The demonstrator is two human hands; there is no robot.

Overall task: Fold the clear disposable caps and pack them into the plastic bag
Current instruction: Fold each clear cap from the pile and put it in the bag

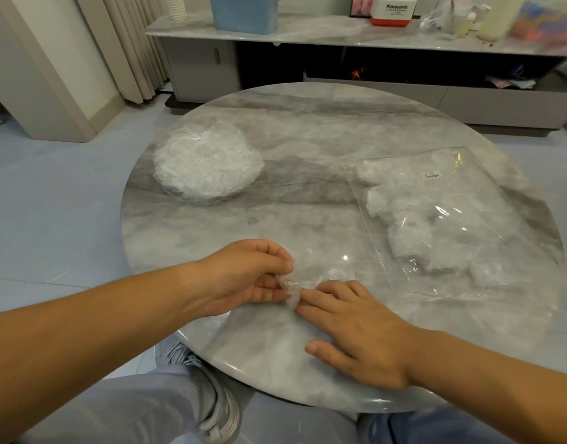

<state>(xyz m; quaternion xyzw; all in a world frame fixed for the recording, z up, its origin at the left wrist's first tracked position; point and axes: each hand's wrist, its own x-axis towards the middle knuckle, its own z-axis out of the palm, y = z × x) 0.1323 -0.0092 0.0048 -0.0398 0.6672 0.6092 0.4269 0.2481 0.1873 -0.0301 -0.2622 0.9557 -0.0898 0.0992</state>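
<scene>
While clear cap [291,291] lies on near part of round marble table [307,123], its bunched edge is lifted between the hands. Left hand [243,277] pinches that edge, thumb and fingers curled round it. Right hand [359,334] flat, fingers straight, pressing cap's film onto tabletop, fingertips touching bunched part. Plastic bag [442,285] flat on table's right side, apart from hands, folded caps [413,232] inside. Heap of loose caps [208,165] far left. Low cabinet [339,33] beyond, blue tub [243,11] on top.
</scene>
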